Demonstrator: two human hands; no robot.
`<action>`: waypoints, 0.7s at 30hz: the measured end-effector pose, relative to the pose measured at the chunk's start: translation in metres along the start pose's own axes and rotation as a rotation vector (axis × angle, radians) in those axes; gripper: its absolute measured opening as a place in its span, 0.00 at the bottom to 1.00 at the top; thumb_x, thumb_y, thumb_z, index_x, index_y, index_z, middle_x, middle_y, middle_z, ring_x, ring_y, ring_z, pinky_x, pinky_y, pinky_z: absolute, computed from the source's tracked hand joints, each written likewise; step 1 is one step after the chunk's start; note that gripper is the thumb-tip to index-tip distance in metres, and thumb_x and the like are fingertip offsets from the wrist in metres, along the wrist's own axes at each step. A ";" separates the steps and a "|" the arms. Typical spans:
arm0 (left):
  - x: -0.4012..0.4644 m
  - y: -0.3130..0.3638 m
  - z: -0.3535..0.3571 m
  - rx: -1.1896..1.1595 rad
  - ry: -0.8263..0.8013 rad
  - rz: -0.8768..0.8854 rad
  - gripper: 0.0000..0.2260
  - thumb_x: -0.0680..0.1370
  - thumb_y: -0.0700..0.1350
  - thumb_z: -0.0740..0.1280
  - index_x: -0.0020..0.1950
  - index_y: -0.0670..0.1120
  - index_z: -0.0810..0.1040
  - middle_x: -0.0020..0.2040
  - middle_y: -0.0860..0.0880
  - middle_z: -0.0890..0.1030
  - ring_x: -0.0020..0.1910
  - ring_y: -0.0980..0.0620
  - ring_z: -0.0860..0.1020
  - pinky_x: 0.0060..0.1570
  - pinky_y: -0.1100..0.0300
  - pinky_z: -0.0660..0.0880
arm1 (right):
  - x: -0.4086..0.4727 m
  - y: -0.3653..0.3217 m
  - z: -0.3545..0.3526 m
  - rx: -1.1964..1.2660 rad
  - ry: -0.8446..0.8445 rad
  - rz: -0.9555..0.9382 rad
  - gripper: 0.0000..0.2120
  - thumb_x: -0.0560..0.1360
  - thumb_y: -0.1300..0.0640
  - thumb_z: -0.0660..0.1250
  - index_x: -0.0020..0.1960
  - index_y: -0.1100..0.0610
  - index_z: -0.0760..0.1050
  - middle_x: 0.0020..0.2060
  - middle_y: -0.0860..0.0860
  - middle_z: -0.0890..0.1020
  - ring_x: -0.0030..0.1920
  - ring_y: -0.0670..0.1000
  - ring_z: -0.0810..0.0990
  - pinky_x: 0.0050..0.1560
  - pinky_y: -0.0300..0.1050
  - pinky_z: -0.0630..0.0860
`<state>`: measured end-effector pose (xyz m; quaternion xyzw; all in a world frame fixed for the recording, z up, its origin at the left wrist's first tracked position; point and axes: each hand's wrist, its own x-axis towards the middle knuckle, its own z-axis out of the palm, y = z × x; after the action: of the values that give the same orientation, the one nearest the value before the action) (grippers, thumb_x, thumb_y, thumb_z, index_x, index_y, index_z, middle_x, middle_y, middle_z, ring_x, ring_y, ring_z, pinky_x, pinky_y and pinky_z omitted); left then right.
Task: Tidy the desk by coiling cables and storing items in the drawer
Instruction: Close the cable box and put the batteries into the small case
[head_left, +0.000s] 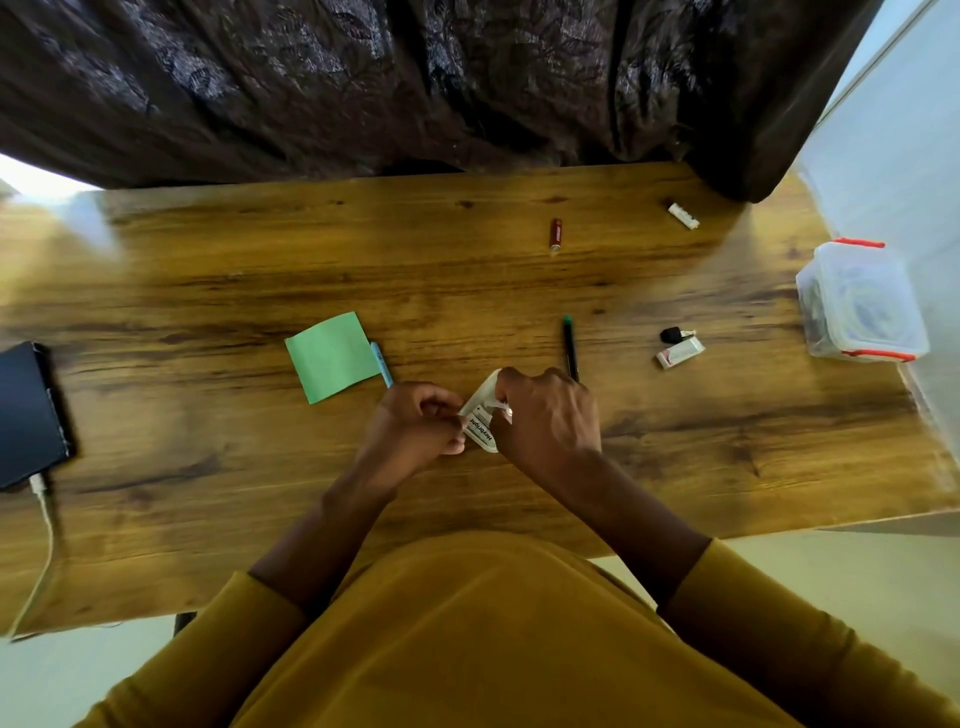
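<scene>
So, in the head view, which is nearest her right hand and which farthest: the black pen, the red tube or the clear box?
From the right hand:
1. Black pen, just beyond the knuckles.
2. Red tube, farther back on the desk.
3. Clear box, at the desk's far right edge.

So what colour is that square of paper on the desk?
Light green paper, seen from the head camera.

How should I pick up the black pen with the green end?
Pinch the black pen around its middle, coming straight down from above. It lies flat on the desk, pointing away from you, with bare wood on both sides. Its near end sits by the right hand, so the middle is probably the easiest part to reach.
</scene>
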<state>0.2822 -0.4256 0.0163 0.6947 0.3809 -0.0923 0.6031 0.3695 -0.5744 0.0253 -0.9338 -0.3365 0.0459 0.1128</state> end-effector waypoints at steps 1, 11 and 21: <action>0.000 0.000 0.000 -0.012 -0.006 -0.008 0.13 0.76 0.34 0.76 0.58 0.44 0.83 0.48 0.45 0.86 0.43 0.50 0.88 0.45 0.53 0.86 | 0.000 0.000 0.002 -0.013 -0.004 -0.014 0.10 0.76 0.51 0.69 0.55 0.52 0.80 0.43 0.52 0.85 0.48 0.55 0.82 0.37 0.44 0.68; 0.003 -0.002 0.002 -0.053 -0.012 -0.004 0.11 0.76 0.33 0.75 0.55 0.45 0.83 0.47 0.45 0.87 0.43 0.50 0.88 0.46 0.52 0.86 | 0.001 0.009 0.006 0.090 -0.012 0.027 0.05 0.75 0.52 0.72 0.50 0.51 0.82 0.42 0.50 0.85 0.50 0.55 0.82 0.37 0.46 0.75; 0.008 -0.002 0.001 -0.064 -0.033 0.000 0.10 0.76 0.33 0.75 0.50 0.47 0.83 0.45 0.45 0.88 0.43 0.49 0.88 0.49 0.49 0.86 | -0.001 0.011 0.010 0.094 -0.025 0.042 0.05 0.76 0.51 0.72 0.46 0.50 0.85 0.39 0.52 0.84 0.51 0.53 0.79 0.35 0.44 0.72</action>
<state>0.2870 -0.4230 0.0099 0.6735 0.3736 -0.0915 0.6312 0.3741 -0.5812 0.0128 -0.9337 -0.3157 0.0754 0.1513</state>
